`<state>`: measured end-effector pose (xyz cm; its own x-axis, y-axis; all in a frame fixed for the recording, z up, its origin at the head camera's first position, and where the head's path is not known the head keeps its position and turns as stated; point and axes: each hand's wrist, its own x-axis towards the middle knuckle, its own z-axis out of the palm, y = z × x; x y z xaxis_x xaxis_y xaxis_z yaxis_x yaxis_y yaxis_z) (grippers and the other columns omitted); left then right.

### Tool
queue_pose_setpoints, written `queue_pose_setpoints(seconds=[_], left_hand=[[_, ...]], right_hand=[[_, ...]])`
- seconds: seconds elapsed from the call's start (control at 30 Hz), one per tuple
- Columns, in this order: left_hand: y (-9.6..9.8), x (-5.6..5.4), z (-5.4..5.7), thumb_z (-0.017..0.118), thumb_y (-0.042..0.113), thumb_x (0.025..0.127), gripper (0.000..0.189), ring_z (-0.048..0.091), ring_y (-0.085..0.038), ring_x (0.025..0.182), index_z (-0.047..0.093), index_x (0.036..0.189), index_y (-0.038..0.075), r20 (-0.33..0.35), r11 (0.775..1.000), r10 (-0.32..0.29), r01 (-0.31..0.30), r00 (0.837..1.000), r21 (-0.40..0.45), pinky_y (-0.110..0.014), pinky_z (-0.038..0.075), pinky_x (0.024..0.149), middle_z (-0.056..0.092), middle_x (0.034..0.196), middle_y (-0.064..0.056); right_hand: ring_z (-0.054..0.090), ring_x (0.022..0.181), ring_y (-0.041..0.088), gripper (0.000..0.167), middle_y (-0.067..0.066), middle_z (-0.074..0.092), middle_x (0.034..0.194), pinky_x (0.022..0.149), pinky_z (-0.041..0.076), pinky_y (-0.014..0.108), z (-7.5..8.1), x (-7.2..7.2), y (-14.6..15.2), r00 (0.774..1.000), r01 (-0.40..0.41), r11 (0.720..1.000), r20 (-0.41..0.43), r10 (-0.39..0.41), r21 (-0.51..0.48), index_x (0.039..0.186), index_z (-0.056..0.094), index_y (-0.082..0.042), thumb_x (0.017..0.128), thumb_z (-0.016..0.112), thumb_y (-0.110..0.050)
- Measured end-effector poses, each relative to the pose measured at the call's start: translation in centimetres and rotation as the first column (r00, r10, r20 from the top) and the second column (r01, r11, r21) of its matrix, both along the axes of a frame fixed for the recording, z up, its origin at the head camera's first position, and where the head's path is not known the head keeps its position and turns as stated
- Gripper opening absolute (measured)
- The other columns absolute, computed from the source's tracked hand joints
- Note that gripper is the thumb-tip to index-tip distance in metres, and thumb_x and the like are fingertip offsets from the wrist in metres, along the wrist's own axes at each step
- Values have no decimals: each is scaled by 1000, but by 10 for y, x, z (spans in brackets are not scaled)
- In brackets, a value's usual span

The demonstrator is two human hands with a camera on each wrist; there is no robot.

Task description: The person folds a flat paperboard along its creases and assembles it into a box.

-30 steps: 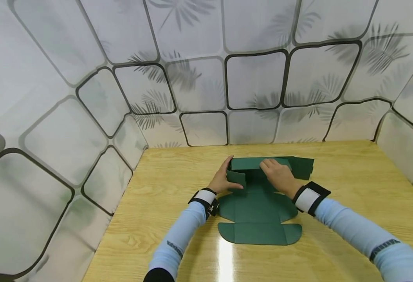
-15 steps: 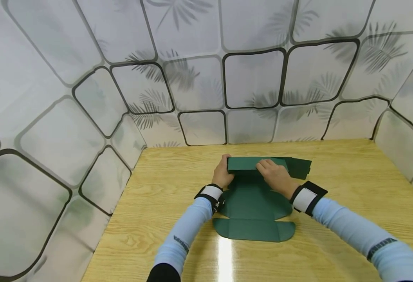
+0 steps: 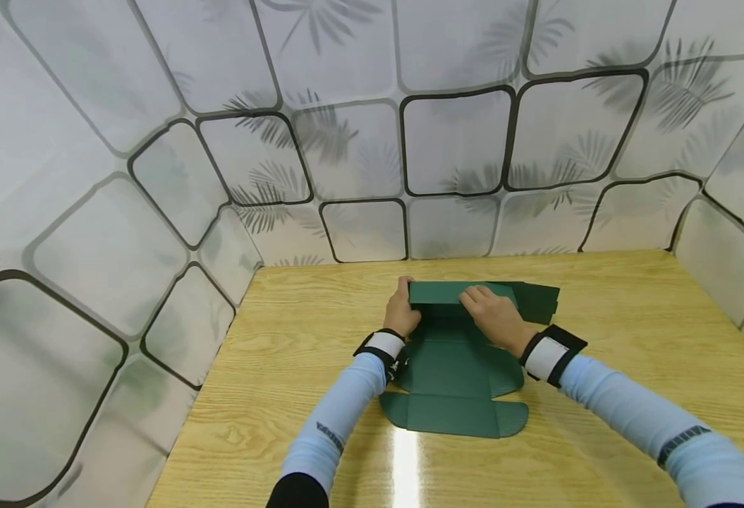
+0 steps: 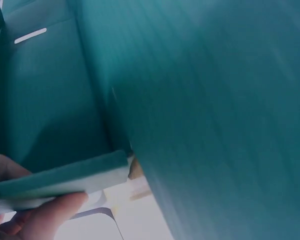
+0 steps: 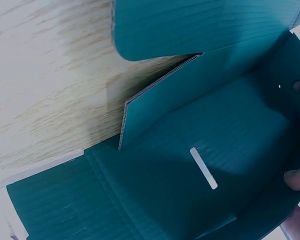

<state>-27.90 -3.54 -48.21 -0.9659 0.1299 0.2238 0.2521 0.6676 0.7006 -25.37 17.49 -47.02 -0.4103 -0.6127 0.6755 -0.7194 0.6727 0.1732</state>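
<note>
A dark green cardboard box (image 3: 450,367) lies partly folded on the table, its lid panel and rounded flaps spread toward the person. Its far wall (image 3: 441,292) stands up. My left hand (image 3: 402,310) is at the far left corner; in the left wrist view, its thumb (image 4: 55,215) and a finger pinch the end wall (image 4: 65,177) from both sides. My right hand (image 3: 495,317) grips the far wall's top edge, with its thumb (image 5: 297,177) on the inner face in the right wrist view. The far-side fingers are mostly hidden.
An unfolded end flap (image 3: 539,302) sticks out to the right of the right hand. A narrow slot (image 5: 204,168) cuts through the box near that end. The wood-grain table (image 3: 295,367) meets a patterned curtain (image 3: 359,162) behind and at the left.
My left hand has moved from spread fingers around the left corner to pinching the end wall, and the small flap there has gone from sight. The box has shifted slightly left; my right hand keeps its grip.
</note>
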Motion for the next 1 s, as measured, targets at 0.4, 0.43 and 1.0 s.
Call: queue_pose_setpoints(seconds=[0.4, 0.43, 1.0], left_hand=[[-17, 4, 11, 62, -11, 77, 65, 59, -39, 105, 30, 132, 0, 133, 977, -213, 210, 968, 34, -48, 46, 92, 58, 120, -30], [-16, 6, 11, 60, -11, 77, 64, 59, -39, 104, 30, 132, -1, 131, 979, -202, 199, 971, 36, -48, 47, 92, 58, 119, -31], [-11, 17, 8, 52, -14, 82, 57, 53, -39, 120, 29, 134, -4, 102, 987, -151, 145, 983, 70, -49, 43, 101, 50, 130, -30]], right_hand=[[63, 85, 31, 14, 15, 61, 91, 46, 51, 31, -4, 4, 1, 1000, -1, 1000, -27, 2, 25, 91, 61, 2, 81, 66, 11], [63, 85, 31, 7, 15, 60, 90, 46, 51, 31, -4, 4, 0, 999, -4, 1000, -34, 5, 24, 91, 61, 2, 89, 59, 9], [62, 90, 30, 51, 15, 61, 95, 45, 51, 29, -11, 7, 0, 995, 1, 999, -101, 3, 33, 97, 64, 2, 106, 16, -13]])
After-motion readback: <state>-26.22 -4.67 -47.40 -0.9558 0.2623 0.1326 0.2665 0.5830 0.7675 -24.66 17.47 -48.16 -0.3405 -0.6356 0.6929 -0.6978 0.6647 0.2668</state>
